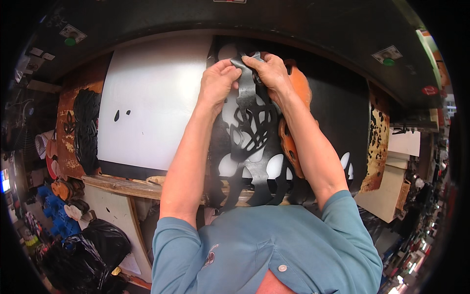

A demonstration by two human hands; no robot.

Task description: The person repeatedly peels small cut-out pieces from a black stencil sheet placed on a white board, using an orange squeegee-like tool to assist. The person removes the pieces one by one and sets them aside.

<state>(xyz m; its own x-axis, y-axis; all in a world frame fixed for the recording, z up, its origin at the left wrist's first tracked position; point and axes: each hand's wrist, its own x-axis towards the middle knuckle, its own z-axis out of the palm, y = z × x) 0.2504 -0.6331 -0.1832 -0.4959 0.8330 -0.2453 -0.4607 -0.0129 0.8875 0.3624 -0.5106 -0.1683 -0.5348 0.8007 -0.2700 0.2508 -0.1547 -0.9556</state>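
the left hand point(218, 84) and the right hand point(270, 76) both have their fingers pinched closed on the far end of a black cut-out sheet point(247, 92). the sheet, full of holes, runs down between the forearms, its strips hanging over the near wooden edge of the counter point(120, 186). an orange shape point(300, 87) lies beside the right forearm; a white board point(156, 98) lies to the left.

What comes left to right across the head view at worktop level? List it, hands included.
Bundle of black cut pieces, white sheet, left hand, right hand, worn brown panel with black scraps.
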